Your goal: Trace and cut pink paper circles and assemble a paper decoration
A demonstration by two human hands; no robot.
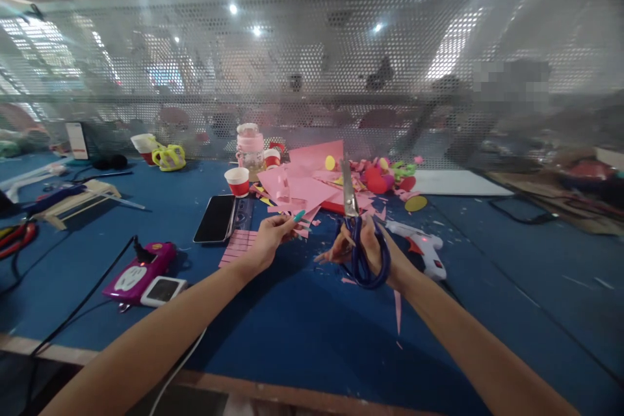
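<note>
Pinched in my left hand (275,237) is a small teal piece (299,216), too small to name. My right hand (373,247) grips blue-handled scissors (361,253), their blades pointing up and away from me. Behind both hands lies a heap of pink paper (297,185), with scraps around its edges. A sheet of pink paper with dark lines (237,247) lies beside my left wrist. Just right of my right hand is a white glue gun (429,250) with a red light. A thin pink strip (398,312) rests below that hand.
A black phone (214,219), a red-and-white paper cup (238,181) and a pink-lidded jar (250,146) stand left of the heap. Further left are a purple power strip (141,273) and a small white device (163,291). Behind the blue table (312,351) rises a perforated metal screen (302,65).
</note>
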